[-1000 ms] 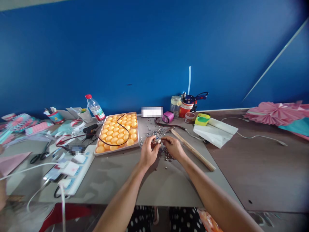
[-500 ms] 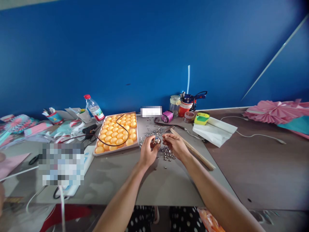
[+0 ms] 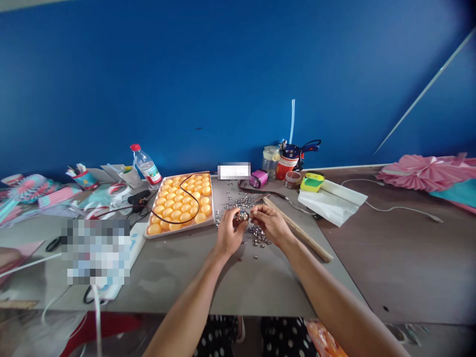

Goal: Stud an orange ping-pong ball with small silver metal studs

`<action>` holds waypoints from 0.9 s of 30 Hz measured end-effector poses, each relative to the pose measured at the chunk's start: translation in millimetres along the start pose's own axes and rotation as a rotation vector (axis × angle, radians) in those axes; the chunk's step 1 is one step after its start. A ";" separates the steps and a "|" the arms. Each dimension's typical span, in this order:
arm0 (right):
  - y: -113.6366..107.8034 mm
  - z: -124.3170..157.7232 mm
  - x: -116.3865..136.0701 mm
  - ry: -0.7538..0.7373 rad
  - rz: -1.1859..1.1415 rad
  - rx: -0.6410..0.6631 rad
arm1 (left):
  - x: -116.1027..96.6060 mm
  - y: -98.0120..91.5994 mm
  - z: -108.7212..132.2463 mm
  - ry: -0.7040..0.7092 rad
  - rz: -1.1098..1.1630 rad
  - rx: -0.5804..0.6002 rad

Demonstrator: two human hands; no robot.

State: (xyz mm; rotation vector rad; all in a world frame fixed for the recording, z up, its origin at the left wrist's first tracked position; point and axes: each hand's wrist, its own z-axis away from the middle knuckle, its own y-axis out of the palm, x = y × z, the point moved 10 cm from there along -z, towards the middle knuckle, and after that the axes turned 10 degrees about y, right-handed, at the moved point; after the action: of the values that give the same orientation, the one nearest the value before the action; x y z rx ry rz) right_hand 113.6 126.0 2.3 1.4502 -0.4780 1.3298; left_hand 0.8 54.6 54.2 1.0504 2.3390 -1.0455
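Observation:
My left hand (image 3: 227, 233) is closed around a small ball covered in shiny silver studs (image 3: 242, 216), held just above the grey table (image 3: 208, 277). My right hand (image 3: 269, 221) is pinched at the ball's right side, fingertips touching it; whether a stud sits between them is too small to tell. Beneath and behind both hands lies a scatter of loose silver studs (image 3: 256, 237). To the left stands a white tray of orange balls (image 3: 182, 204) with a dark cord looped over it.
A wooden stick (image 3: 297, 230) lies right of my right hand. At the back stand a water bottle (image 3: 146, 166), jars and a red cup of tools (image 3: 285, 163). White paper (image 3: 330, 201), pink paper fans (image 3: 424, 173), scissors (image 3: 54, 244) and cables surround the area.
Both hands stay together on the studded ball with only slight finger shifts. The view has drifted a little.

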 end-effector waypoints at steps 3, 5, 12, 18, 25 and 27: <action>2.7 0.9 -0.4 0.007 -0.003 0.019 | -1.8 -0.9 -0.3 0.016 -0.005 -0.005; 2.4 1.0 0.1 0.000 0.002 0.013 | -2.1 -0.9 -0.2 0.023 -0.008 -0.005; 6.6 3.8 2.2 -0.014 0.020 0.026 | 1.3 1.1 1.0 0.003 -0.005 0.008; 11.8 4.4 -0.9 0.001 0.019 0.067 | 1.2 1.4 0.7 0.010 -0.012 0.002; 6.1 -0.3 -12.8 0.104 -0.020 0.042 | -0.9 -0.6 0.4 0.015 -0.017 -0.014; 5.8 -0.7 -12.9 0.110 -0.064 0.046 | -0.4 -0.8 0.5 0.011 -0.011 -0.013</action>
State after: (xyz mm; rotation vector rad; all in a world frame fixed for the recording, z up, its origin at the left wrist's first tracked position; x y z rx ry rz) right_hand 104.6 120.1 -6.9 1.4105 -0.3284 1.3687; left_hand 0.4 53.6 54.5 1.0419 2.3601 -1.0296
